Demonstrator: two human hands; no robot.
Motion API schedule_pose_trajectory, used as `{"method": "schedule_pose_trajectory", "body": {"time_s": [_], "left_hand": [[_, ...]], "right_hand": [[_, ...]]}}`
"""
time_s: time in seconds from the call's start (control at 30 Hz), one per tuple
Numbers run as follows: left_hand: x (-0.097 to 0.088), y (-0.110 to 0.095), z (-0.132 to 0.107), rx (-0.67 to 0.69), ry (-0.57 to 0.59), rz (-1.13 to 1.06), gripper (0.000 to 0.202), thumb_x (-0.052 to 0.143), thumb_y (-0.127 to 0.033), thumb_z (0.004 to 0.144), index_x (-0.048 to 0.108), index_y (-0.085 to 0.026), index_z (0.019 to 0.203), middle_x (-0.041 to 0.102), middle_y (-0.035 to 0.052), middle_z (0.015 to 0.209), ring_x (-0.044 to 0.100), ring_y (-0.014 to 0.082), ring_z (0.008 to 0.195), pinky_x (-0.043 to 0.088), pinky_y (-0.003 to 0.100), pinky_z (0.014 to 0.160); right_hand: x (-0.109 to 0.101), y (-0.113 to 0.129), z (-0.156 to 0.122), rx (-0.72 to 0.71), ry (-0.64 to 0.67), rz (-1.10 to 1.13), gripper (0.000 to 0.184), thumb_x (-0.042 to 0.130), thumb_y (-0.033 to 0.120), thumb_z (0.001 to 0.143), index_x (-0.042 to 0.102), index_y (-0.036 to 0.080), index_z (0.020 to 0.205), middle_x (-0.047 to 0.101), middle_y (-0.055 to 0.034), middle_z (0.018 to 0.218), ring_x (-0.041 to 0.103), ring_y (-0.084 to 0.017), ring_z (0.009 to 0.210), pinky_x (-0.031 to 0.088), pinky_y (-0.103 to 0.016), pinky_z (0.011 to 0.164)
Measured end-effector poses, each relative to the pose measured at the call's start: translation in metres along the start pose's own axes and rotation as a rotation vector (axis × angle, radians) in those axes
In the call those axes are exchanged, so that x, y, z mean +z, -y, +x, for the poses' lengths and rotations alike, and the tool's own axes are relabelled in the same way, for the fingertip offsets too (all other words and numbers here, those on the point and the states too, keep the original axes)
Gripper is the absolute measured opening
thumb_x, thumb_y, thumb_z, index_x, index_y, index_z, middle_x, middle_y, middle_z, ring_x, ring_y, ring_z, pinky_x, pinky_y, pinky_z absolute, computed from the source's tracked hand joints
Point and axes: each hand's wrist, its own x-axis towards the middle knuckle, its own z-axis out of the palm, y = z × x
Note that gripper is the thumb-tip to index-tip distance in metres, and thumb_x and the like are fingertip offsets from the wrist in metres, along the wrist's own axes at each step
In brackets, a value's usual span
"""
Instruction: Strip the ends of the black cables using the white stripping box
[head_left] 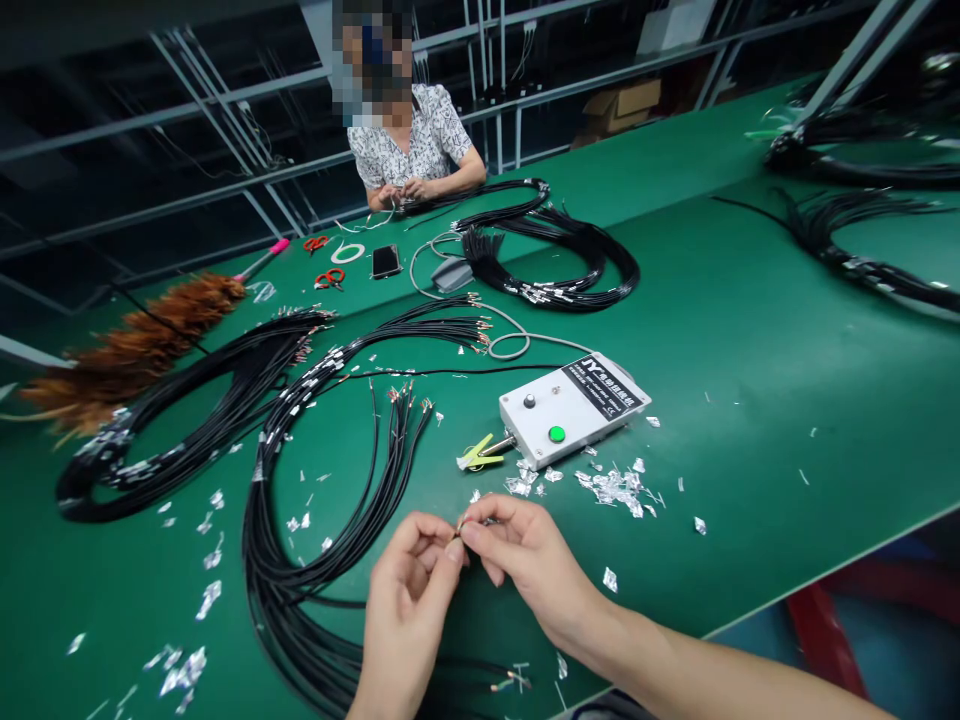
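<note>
My left hand (409, 605) and my right hand (525, 560) meet at the near edge of the green table (750, 330). Both pinch the tip of a thin black wire (466, 523), fingers closed on it. A bundle of black wires (300, 520) loops to the left of my hands. Just beyond them stands a white control box (574, 408) with a green button, a black knob and a yellow clip (478, 455) at its near-left end. Silver foil scraps (615, 487) lie in front of the box.
Another person sits at the far side, handling black wires (555, 260). Near them lie a phone (385, 261), red scissors (330, 278) and a grey pedal (452, 273). A feather duster (135, 345) rests at the left. More wire bundles (862, 250) lie at the right.
</note>
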Motion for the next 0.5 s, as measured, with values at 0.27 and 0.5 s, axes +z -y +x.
{"method": "schedule_pose_trajectory", "body": {"time_s": [0.27,0.5], "left_hand": [[0.010,0.001,0.007,0.171,0.090,0.114,0.012,0.067,-0.028,0.082,0.073,-0.022,0.090,0.056,0.0046,0.093,0.062,0.0148,0.074,0.053,0.022,0.061],[0.016,0.011,0.008,0.154,-0.082,0.061,0.008,0.061,-0.027,0.086,0.064,-0.020,0.083,0.055,0.0003,0.085,0.053,0.0072,0.046,0.042,0.020,0.040]], "right_hand": [[-0.009,-0.001,-0.002,0.035,0.000,-0.035,0.042,0.078,0.052,0.065,0.062,0.015,0.075,0.051,0.0074,0.050,0.040,-0.005,0.043,0.029,-0.020,0.049],[-0.018,0.002,0.002,-0.112,0.013,-0.282,0.028,0.066,0.043,0.078,0.058,0.017,0.072,0.055,0.0029,0.062,0.054,-0.011,0.053,0.042,-0.024,0.054]]}}
